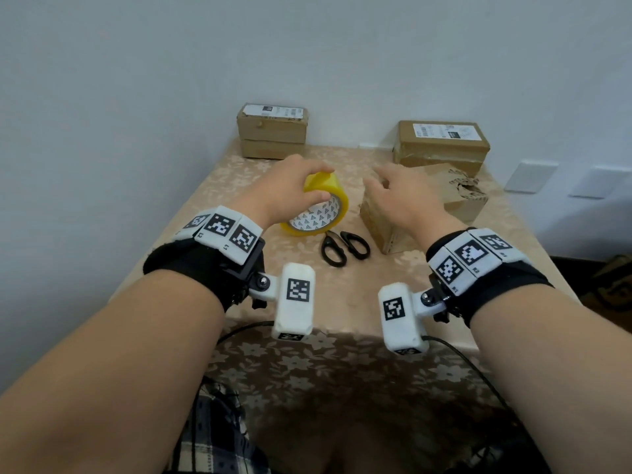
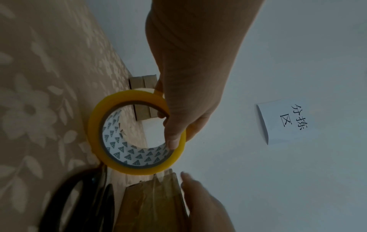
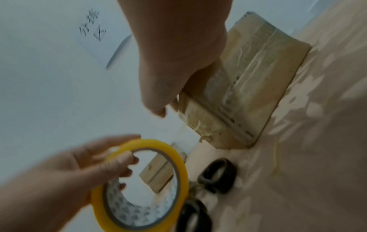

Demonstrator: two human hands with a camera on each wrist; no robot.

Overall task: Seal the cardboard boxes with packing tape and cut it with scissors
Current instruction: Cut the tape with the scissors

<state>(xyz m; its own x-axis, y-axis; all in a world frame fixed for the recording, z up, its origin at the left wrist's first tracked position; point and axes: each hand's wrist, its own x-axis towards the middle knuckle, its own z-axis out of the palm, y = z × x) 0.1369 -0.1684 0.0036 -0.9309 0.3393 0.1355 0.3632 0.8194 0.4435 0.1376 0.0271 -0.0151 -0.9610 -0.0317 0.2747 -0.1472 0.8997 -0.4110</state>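
A counter [image 1: 342, 295] covered with a beige cloth in a pale flower pattern stands against a plain light wall [image 1: 307, 46], which carries two white wall plates [image 1: 530, 176] low at the right; the wrist views also show a white paper sign [image 2: 286, 122] with handwritten characters on that wall. At the far left of the counter a stack of two cardboard boxes [image 1: 272, 131] sits against the wall, and at the far right lies a larger labelled box [image 1: 441, 142], with a torn box [image 1: 460, 196] just in front of it. The left hand [image 1: 284, 189] grips the yellow packing tape roll [image 1: 319, 210], which stands on edge on the counter near the middle: the thumb hooks into the patterned core while the fingers [image 3: 117, 143] curl over the outer rim. Just beside the roll, black-handled scissors [image 1: 345, 248] lie flat on the cloth, untouched. To the right of them sits the near box [image 1: 383, 220], its side streaked with old clear tape. The right hand [image 1: 400, 196] hovers over the top of this box, palm down, fingers loosely spread and relaxed; whether the fingertips touch the cardboard cannot be told. Both forearms reach forward from the near edge, each wrist wrapped in a black band with white marker blocks.
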